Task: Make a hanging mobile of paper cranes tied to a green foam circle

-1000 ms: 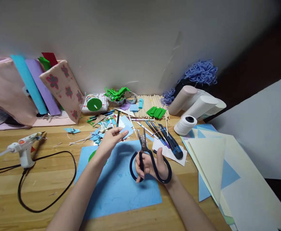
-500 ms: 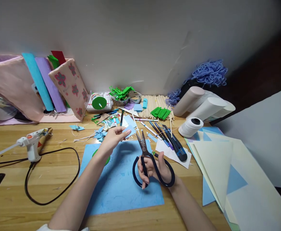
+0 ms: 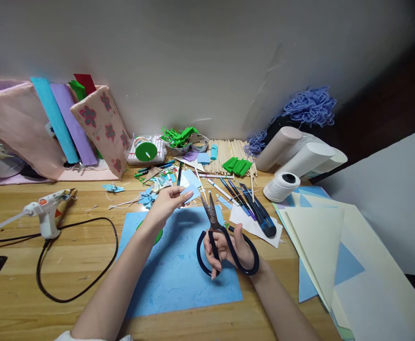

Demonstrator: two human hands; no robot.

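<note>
Between the thumb and fingers of my left hand [image 3: 168, 203] is a small piece of light blue paper [image 3: 190, 193]. My right hand [image 3: 226, 251] is closed round the black handles of a pair of scissors [image 3: 212, 220]. Their blades point away from me and stand slightly apart, just right of the paper piece and not touching it. Both hands are above a blue sheet [image 3: 182, 279] on the wooden table. A green disc [image 3: 158, 236] on that sheet is partly hidden by my left forearm.
A glue gun [image 3: 49, 213] with a looping black cord lies at the left. Beyond my hands are paper scraps [image 3: 148, 198], wooden sticks [image 3: 225, 154] and pens. To the right are a utility knife [image 3: 260, 215], a thread spool [image 3: 281, 188] and cream paper sheets [image 3: 313, 237].
The scissors and my right hand have shifted very slightly to the right. My left hand and the paper piece stay in practically the same place.
</note>
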